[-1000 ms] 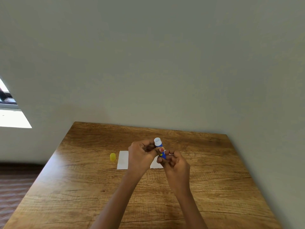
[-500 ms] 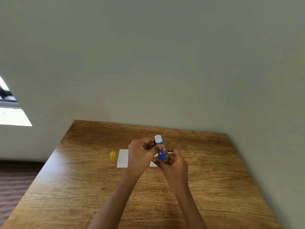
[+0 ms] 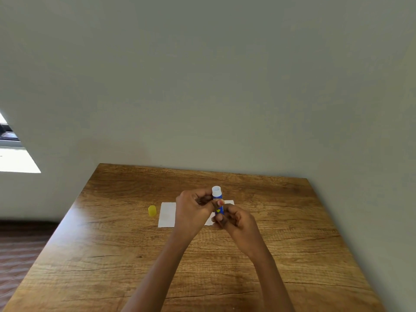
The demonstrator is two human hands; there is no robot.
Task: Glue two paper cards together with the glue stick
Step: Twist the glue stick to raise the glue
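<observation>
A blue glue stick (image 3: 218,199) with an open white top stands upright above the middle of the wooden table (image 3: 292,233). My left hand (image 3: 193,210) grips its upper body and my right hand (image 3: 234,219) pinches its lower end. White paper cards (image 3: 167,214) lie flat on the table under my hands, mostly hidden by them; I cannot tell how many. The stick's yellow cap (image 3: 152,210) rests on the table just left of the cards.
The table's far edge meets a plain grey wall (image 3: 225,86). Its left edge drops to a brown tiled floor (image 3: 18,255). A bright window opening (image 3: 13,158) shows at the far left.
Both hands with the glue stick have shifted slightly and the stick stands a little more upright. The cards and cap have not moved.
</observation>
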